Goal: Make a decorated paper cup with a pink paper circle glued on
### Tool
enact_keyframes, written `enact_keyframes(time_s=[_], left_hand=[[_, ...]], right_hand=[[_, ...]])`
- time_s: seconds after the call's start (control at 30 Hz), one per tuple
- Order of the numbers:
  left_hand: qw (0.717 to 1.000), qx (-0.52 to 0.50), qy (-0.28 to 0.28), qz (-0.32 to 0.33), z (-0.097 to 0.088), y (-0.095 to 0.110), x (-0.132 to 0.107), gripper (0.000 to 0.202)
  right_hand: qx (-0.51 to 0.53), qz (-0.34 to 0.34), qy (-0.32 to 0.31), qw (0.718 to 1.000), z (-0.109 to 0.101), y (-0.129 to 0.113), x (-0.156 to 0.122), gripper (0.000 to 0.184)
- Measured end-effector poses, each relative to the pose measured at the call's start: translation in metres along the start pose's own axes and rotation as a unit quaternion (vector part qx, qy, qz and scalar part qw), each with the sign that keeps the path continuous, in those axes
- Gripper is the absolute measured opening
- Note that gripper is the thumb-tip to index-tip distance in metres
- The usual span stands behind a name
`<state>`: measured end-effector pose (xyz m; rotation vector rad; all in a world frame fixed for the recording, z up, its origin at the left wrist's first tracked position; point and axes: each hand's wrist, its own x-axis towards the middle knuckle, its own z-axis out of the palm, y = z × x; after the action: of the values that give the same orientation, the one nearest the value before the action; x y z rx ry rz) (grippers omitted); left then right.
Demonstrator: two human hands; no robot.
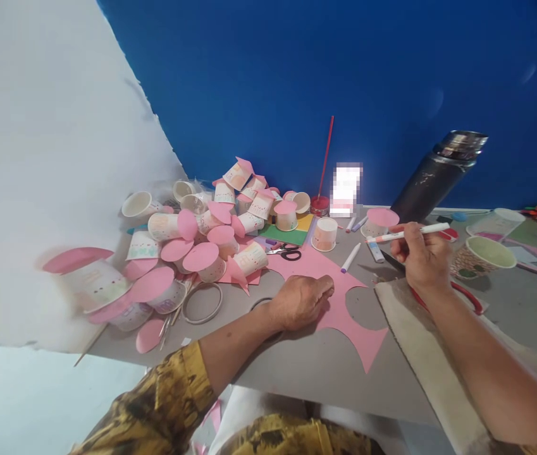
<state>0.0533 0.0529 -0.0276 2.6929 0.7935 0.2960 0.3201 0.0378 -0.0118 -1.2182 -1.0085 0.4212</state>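
My right hand [424, 259] is raised over the table, fingers closed round a white marker [436, 228]. The marker's orange end points left, close to a paper cup with a pink disc on top [380, 218]. My left hand [301, 302] rests curled on a cut-out pink sheet [344, 309]; whether anything is inside its fingers is hidden. Beyond it stands an upturned paper cup with orange colouring [325, 235]. A capped purple marker [351, 258] lies between the hands, and black-handled scissors [290, 253] lie behind my left hand.
Many decorated cups with pink discs [202, 256] are heaped at the left, beside a tape roll [202, 303]. A dark flask [432, 180] leans at the back right. Nearby are a patterned cup [484, 258], a beige cloth [415, 335] and a lit phone screen [345, 189] against the blue wall.
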Motion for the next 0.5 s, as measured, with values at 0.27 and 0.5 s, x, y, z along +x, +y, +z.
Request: enact_keyframes(time_s=[0.27,0.5], left_hand=[[0.999,0.019,0.021,0.034,0.0045,-0.0028,0.0046,0.024],[0.997,-0.033,0.053,0.049,0.0036,-0.0048,0.0039,0.028]], right_hand=[[0.004,-0.017,-0.005,1.0,-0.0004,0.0045,0.003,0.047],[0.005,-0.022,0.001,1.0,-0.0008,0.0024,0.0035,0.049]])
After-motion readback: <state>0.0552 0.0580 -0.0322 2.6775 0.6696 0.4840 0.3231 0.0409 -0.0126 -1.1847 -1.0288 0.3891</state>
